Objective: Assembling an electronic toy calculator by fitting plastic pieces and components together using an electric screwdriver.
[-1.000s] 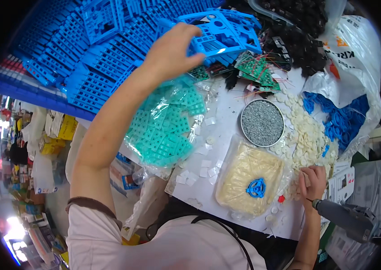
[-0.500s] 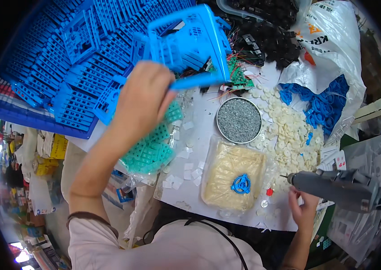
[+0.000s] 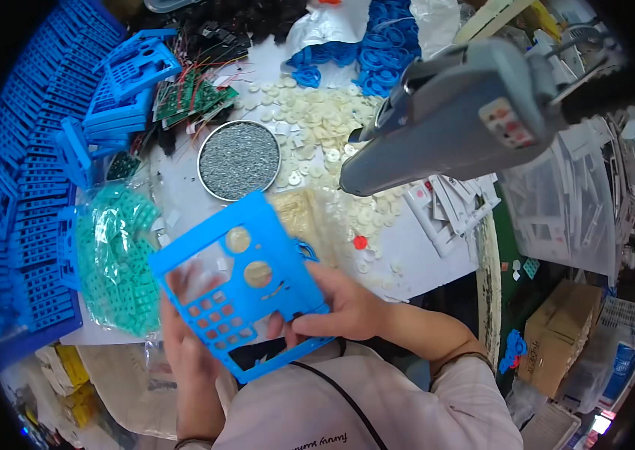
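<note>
Both hands grip the blue panel at lower centre: left hand closed underneath, right hand pinching its right edge. Keep it level.

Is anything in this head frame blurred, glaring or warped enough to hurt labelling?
Head view: strong fisheye, bench edges bow near the dark rim; the grey power screwdriver looms large and soft; the blue plastic panel held by left hand and right hand is sharp and evenly lit; bright glare only at bottom right.
</note>
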A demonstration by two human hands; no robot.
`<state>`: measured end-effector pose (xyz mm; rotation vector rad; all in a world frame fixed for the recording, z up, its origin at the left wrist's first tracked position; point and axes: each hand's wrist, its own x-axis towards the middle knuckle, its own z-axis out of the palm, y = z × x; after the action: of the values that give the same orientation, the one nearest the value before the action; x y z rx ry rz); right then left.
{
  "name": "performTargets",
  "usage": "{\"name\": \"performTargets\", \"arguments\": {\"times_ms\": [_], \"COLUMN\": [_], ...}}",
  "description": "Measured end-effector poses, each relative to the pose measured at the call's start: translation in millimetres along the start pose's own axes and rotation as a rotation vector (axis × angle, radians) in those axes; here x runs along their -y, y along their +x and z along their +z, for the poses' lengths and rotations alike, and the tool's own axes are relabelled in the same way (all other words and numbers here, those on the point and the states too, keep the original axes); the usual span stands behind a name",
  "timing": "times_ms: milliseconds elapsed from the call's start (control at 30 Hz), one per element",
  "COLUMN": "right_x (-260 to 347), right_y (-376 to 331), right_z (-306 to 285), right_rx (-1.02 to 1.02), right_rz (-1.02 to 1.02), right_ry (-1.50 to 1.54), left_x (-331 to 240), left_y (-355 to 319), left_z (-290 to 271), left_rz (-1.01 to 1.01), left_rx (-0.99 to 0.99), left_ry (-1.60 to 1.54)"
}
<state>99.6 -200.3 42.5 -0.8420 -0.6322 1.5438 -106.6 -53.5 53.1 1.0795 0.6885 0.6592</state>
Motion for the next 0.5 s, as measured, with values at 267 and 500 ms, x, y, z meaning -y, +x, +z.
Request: {"name": "performTargets", "arguments": {"times_ms": [267, 500], "right_x": [46.5, 62.8], "right_y": [-74.5, -164.0], "right_z": [-112.3, -254.8], "right_rx": [-1.108, -1.634], "right_rz": [-0.066, 0.129], "right_ry": [-1.105, -1.687], "left_x": [15.8, 26.4], "left_y": [13.6, 21.3], "left_z": [-38.8, -14.7], "left_rz": [-0.212, -0.282], "left_rx": [-0.107, -0.069], "left_ry": [-0.341, -0.289]}}
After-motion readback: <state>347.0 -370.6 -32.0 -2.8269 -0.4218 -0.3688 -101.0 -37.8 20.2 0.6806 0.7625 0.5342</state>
